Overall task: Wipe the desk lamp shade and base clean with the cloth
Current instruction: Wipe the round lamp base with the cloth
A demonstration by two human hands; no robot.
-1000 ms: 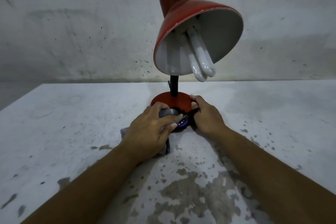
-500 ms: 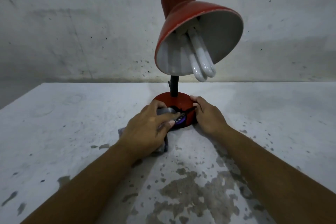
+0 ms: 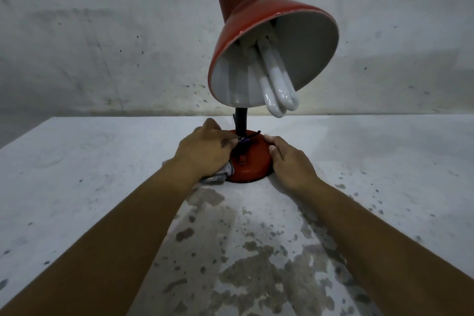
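A red desk lamp stands at the middle of the table. Its shade point(image 3: 246, 20) tilts toward me, white inside, with a white tube bulb point(image 3: 278, 84) hanging out. A black stem point(image 3: 241, 123) rises from the round red base point(image 3: 254, 164). My left hand point(image 3: 205, 151) presses a grey cloth point(image 3: 218, 177) against the base's left side; most of the cloth is hidden under the hand. Dark purple cloth or cord shows at the fingertips. My right hand point(image 3: 289, 161) grips the base's right edge.
The white table point(image 3: 89, 187) has worn, flaking patches of grey in front of the lamp. A stained grey wall point(image 3: 102, 33) stands just behind the table's far edge. The table's left corner drops off at the far left.
My left hand and the cloth slid from the front of the base round to its left side, uncovering the front. My right hand stayed on the right edge. The view moved closer.
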